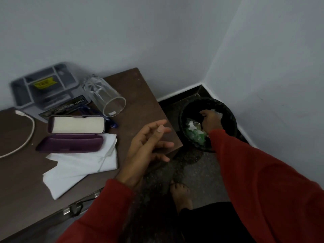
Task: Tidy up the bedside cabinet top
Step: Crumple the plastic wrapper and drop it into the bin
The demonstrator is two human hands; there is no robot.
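The dark brown cabinet top (140,95) carries a clear glass (105,97) lying on its side, an open purple glasses case (75,132), white tissues (82,165), a white cable (26,134) and a black card (66,106). My left hand (149,148) hovers open over the cabinet's right edge, holding nothing. My right hand (210,121) reaches down inside a black bin (231,120) on the floor, fingers curled among green and white rubbish. Whether it grips anything is hidden.
A grey divided tray (43,88) stands against the wall at the back left. A blue object (112,123) pokes out behind the case. The bin sits in the room's corner between two walls. My bare foot (181,195) is on the dark floor.
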